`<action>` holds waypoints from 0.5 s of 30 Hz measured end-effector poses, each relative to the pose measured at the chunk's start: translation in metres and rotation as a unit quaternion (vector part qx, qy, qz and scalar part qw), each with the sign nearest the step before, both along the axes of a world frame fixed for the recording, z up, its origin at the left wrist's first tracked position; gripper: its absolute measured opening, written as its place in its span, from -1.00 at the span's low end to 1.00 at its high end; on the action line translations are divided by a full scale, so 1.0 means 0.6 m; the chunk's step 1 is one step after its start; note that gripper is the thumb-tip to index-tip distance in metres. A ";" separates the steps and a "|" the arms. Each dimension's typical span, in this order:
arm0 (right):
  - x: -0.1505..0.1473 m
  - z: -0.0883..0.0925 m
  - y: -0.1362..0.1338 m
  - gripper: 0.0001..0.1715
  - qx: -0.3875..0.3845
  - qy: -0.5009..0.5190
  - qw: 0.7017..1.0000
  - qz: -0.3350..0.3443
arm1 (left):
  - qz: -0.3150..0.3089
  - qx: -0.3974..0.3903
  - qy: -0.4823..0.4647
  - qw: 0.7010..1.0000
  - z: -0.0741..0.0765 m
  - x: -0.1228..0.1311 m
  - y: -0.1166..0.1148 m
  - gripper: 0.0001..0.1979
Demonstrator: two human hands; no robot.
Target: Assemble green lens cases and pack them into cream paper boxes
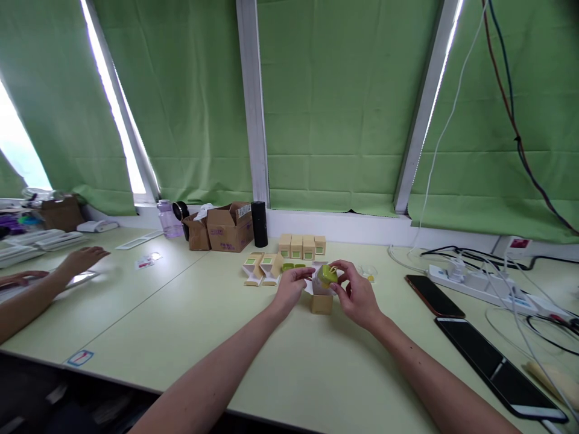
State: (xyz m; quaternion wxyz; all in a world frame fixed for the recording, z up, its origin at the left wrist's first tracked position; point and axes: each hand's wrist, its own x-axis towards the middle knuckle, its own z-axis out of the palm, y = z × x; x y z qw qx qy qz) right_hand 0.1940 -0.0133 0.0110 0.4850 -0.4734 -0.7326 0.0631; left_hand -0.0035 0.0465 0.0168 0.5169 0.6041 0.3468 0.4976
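Green blinds (pixel 353 108) hung at twelve o'clock; right hand (pixel 359 294) pinched a green item (pixel 325 275), seemingly best held lightly; left hand (pixel 289 290) beside it, grip unclear.

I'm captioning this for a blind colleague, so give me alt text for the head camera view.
A person's right hand holds a green item over a small open cardboard box on a pale table, the left hand close beside it. Four small boxes stand in a row behind, and another person's hands are at far left.
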 end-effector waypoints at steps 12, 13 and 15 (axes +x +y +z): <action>-0.005 0.000 -0.006 -0.54 -0.003 -0.064 0.998 -0.018 | 0.012 -0.007 -0.001 1.000 -0.006 0.000 -0.002 -0.46; -0.006 0.000 -0.007 -0.56 -0.003 -0.067 0.998 -0.016 | 0.012 -0.007 -0.002 1.000 -0.007 0.000 -0.002 -0.45; -0.007 -0.001 -0.008 -0.59 -0.005 -0.071 0.997 -0.012 | 0.009 -0.006 -0.001 1.000 -0.007 0.000 -0.001 -0.45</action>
